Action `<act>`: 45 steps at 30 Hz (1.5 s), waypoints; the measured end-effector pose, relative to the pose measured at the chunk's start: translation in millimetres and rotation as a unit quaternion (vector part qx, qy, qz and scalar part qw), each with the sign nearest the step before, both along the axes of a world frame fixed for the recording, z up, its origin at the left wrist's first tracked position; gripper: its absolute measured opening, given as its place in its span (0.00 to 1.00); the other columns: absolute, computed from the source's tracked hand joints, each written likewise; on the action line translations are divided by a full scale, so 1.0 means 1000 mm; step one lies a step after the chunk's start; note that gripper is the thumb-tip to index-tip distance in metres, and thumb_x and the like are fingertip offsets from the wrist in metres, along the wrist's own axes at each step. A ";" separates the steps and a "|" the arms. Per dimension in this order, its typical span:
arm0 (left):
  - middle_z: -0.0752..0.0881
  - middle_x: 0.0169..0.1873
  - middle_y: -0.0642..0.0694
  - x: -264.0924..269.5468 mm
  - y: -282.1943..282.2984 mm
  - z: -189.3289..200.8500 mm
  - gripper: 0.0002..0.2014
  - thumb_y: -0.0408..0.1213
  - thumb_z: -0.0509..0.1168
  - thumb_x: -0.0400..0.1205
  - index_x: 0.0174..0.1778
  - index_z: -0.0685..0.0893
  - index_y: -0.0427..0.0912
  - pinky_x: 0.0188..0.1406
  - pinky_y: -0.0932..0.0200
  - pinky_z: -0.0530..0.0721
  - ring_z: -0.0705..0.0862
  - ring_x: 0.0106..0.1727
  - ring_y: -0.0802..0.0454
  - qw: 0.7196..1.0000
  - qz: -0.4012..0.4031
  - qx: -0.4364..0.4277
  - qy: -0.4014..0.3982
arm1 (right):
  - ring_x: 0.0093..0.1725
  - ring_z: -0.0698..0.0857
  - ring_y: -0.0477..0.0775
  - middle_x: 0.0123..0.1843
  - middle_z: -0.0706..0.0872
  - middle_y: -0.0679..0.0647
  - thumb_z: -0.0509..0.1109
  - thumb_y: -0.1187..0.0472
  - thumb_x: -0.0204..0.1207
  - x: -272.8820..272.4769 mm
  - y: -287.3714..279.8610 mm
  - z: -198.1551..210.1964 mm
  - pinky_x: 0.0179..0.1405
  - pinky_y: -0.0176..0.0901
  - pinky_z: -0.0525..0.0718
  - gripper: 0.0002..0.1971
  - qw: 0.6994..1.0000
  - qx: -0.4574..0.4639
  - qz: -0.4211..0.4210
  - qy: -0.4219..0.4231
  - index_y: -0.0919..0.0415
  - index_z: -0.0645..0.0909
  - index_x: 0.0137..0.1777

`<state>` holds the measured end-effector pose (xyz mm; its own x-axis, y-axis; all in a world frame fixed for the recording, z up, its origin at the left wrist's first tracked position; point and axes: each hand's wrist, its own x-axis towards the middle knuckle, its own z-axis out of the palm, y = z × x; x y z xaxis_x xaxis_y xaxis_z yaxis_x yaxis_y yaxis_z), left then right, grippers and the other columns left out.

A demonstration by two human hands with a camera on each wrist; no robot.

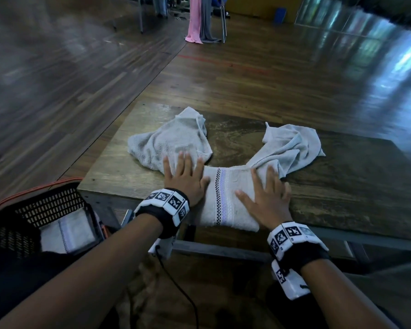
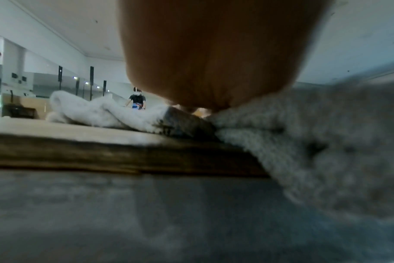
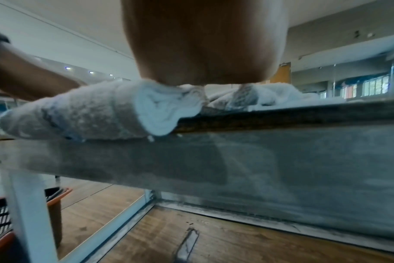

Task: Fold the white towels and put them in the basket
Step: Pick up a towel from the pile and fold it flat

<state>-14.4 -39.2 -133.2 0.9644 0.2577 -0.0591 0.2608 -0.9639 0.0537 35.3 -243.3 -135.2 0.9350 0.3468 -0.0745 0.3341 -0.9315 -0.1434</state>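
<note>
folded towel (image 1: 226, 200) lies at the table's (image 1: 342, 193) near edge, its striped band running away from the person, long axis the same way. left hand (image 1: 184, 178) and right hand (image 1: 263, 198) press flat on either side of the band, fingers spread and straight. basket (image 1: 45, 203) sits low on the left, so i judge the left hand nearer for the carry. two crumpled towels (image 1: 169, 143) wait just beyond the fingertips.

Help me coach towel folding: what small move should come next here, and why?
Probably lift the folded towel into the basket. Both the left hand and right hand press it flat at the table edge, and one folded towel already lies there.
</note>
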 end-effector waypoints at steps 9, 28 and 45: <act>0.81 0.34 0.48 -0.018 0.027 0.017 0.19 0.54 0.55 0.79 0.31 0.77 0.45 0.56 0.45 0.63 0.81 0.50 0.43 0.982 0.132 -0.137 -0.003 | 0.40 0.81 0.55 0.32 0.80 0.48 0.61 0.42 0.79 0.002 -0.028 0.023 0.46 0.48 0.71 0.20 0.981 0.155 -0.075 0.086 0.55 0.74 0.32; 0.77 0.25 0.48 -0.010 0.022 0.016 0.20 0.53 0.66 0.77 0.27 0.75 0.42 0.28 0.59 0.69 0.75 0.28 0.53 0.886 0.136 -0.442 0.039 | 0.49 0.84 0.52 0.52 0.84 0.54 0.65 0.47 0.77 0.006 -0.006 0.025 0.53 0.53 0.84 0.16 0.912 0.298 -0.131 0.250 0.59 0.77 0.54; 0.85 0.56 0.39 -0.162 -0.033 0.013 0.17 0.38 0.68 0.79 0.64 0.80 0.40 0.53 0.49 0.84 0.85 0.53 0.42 0.701 0.131 -0.699 0.045 | 0.49 0.88 0.53 0.48 0.91 0.57 0.69 0.70 0.72 -0.108 -0.067 0.024 0.54 0.54 0.84 0.15 0.721 0.492 -0.130 0.471 0.64 0.82 0.59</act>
